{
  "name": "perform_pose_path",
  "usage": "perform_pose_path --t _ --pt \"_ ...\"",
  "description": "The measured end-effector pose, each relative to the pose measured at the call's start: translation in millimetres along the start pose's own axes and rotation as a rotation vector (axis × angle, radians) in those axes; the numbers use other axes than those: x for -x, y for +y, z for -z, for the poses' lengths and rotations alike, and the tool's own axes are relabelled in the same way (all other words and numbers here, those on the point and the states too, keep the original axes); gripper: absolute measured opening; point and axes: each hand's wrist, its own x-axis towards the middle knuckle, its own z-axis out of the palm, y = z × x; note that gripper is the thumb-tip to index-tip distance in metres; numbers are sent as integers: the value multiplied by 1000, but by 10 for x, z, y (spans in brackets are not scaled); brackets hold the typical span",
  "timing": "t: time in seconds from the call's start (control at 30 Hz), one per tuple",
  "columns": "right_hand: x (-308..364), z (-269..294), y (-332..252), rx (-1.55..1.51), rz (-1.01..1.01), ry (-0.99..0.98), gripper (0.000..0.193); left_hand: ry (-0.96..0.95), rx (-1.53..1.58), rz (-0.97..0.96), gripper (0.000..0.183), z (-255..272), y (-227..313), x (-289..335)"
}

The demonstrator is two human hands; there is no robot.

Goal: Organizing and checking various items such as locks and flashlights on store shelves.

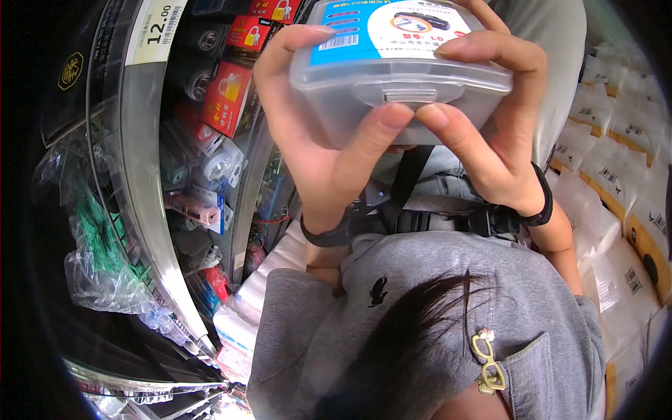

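Note:
A clear plastic box [329, 108] with a hinged-looking lid is held up at the top of the head view, its front latch [409, 95] facing me. A blue and white label [381, 31] with a picture of a dark object covers the lid. My left hand [308, 150] grips the box's left side, fingers over the top and thumb at the latch's lower edge. From the right, my right hand [500, 143] holds the other side the same way, its thumb tip beside the left one. The lid looks closed. What lies inside is too hazy to tell.
Shelves with a metal edge [143, 161] rise on the left, with red padlock packs [229, 94] and other small packaged goods. Clear plastic bags [105, 280] hang or lie near the shelf edge. White packages [623, 189] are stacked on the right.

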Motion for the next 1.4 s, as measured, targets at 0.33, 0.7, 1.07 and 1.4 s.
perform_pose_path --t 0.33,0.7,1.07,1.4 --pt "-126 27 332 237 394 -3 51 1 -65 -81 69 27 -70 10" --pt "-52 50 194 167 208 -31 50 43 -39 21 71 29 -114 -15" --pt "-95 4 72 285 13 -149 74 -49 54 105 72 262 -167 -120" --pt "-298 -417 285 46 147 -274 84 -236 -173 260 120 1230 -82 10"
